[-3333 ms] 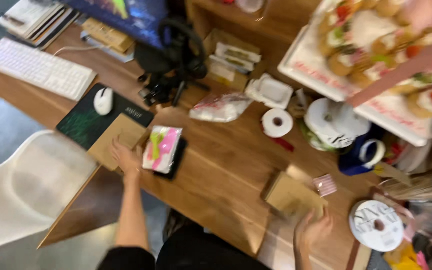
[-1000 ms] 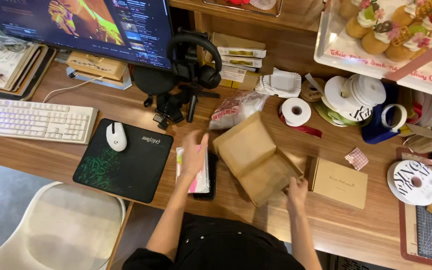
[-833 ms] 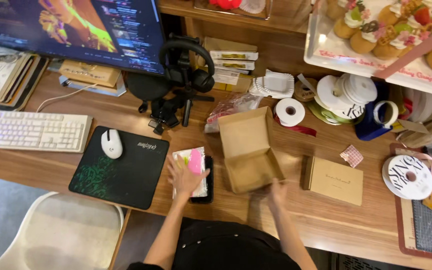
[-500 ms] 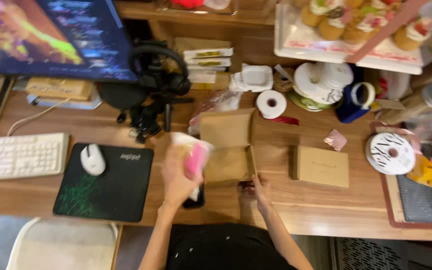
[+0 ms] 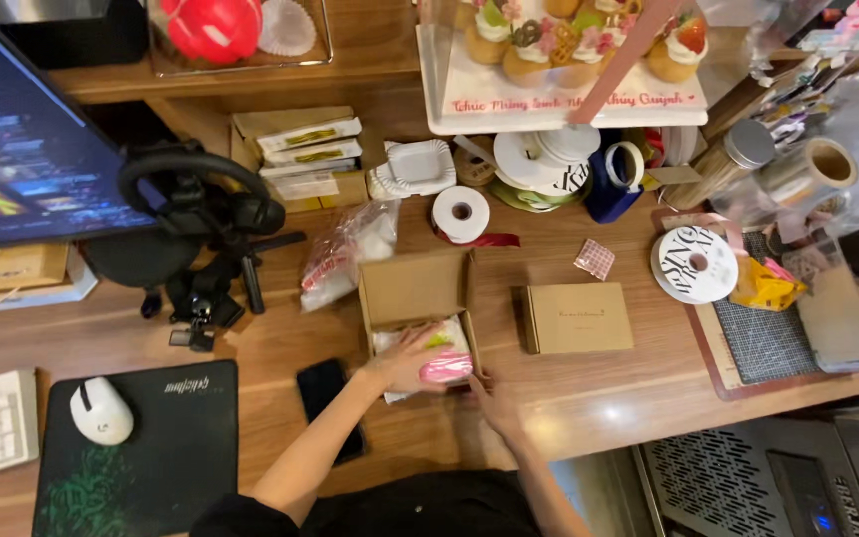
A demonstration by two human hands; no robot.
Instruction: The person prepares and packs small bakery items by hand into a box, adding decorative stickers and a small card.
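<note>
Pressing a pink-and-white packet (image 5: 429, 355) down into an open cardboard box (image 5: 418, 298), a person works at a crowded wooden desk (image 5: 280, 343). Half a second earlier the packet was in mid-air over the desk's front edge; it now lies inside the box's tray, so the packing looks well under way, with the lid up and not yet folded over. The left hand (image 5: 408, 362) lies flat on the packet, fingers spread rather than gripping. The right hand (image 5: 487, 400) rests at the box's near corner; whether it grips the cardboard cannot be told. A black phone (image 5: 322, 384), uncovered since the packet was lifted, lies just left of the box. Counted: two cardboard boxes, one open, one closed box (image 5: 579, 317) to its right; one packet; one phone; one mouse (image 5: 101, 411).
</note>
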